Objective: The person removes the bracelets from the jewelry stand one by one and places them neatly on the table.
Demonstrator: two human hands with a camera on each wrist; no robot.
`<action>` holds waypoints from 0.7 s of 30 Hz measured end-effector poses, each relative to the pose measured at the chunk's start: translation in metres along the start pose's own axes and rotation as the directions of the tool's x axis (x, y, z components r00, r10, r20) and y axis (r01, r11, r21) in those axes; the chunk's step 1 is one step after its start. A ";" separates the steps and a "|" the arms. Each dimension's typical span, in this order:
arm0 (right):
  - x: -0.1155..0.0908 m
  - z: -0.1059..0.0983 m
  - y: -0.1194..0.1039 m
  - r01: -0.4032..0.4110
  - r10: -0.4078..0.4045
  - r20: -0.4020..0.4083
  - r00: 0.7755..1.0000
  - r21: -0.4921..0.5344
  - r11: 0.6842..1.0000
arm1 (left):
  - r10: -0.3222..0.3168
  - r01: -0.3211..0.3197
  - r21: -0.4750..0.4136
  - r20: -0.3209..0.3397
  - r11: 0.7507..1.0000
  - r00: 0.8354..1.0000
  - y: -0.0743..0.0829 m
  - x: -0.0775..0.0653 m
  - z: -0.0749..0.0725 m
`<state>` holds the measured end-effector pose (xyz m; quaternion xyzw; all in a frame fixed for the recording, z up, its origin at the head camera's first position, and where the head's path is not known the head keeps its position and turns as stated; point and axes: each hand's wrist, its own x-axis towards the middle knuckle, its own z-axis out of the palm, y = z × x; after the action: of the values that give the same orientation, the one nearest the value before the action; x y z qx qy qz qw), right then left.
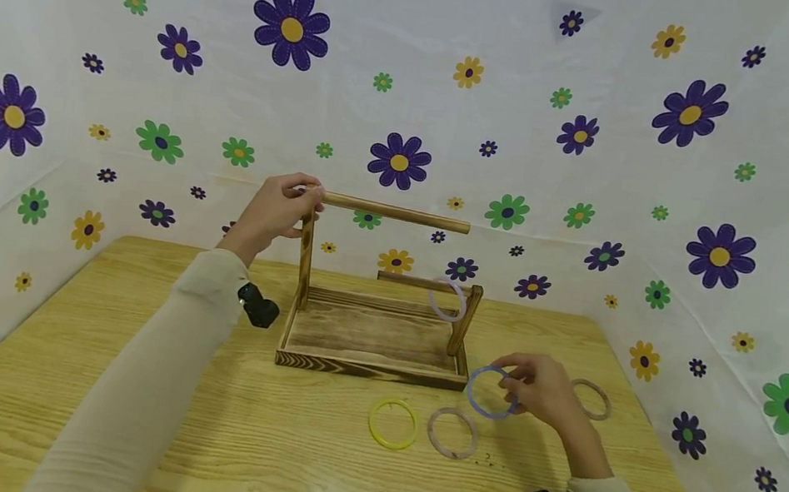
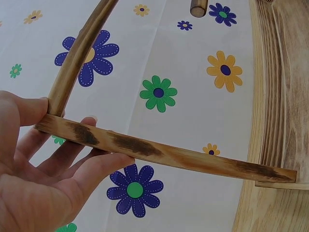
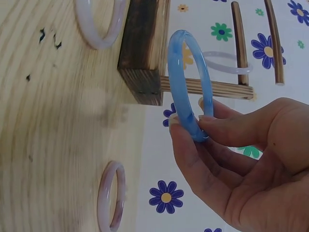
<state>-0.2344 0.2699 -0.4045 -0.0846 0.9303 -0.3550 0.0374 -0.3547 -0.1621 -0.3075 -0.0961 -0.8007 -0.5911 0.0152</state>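
My left hand [image 1: 277, 208] grips the top of the left post [image 2: 145, 147] of a wooden bangle stand [image 1: 369, 370], at the corner where its upper rod [image 1: 399, 212] begins. Thumb and fingers lie on both sides of that post. My right hand [image 1: 543, 387] pinches a blue bangle [image 3: 178, 82] between thumb and fingertips, holding it up off the front right corner of the stand. A pale lavender bangle [image 1: 448, 319] hangs on the stand's lower rod [image 1: 405, 279], close to the right post [image 1: 460, 331].
On the table [image 1: 245, 444] in front of the stand lie a yellow bangle [image 1: 371, 421] and a pale pinkish bangle [image 1: 450, 456]. Another pinkish-brown bangle [image 1: 608, 406] lies right of my right hand. Flower-printed cloth [image 1: 354, 106] surrounds the table at the back and sides.
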 end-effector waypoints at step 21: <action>-0.014 -0.009 0.028 0.034 -0.028 0.083 0.996 -0.064 0.997 | -0.003 0.003 -0.001 0.005 1.000 1.000 -0.001 0.001 0.000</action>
<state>-0.2252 0.2991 -0.4163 -0.1148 0.9377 -0.3210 0.0673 -0.3554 -0.1619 -0.3086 -0.0963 -0.8006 -0.5913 0.0123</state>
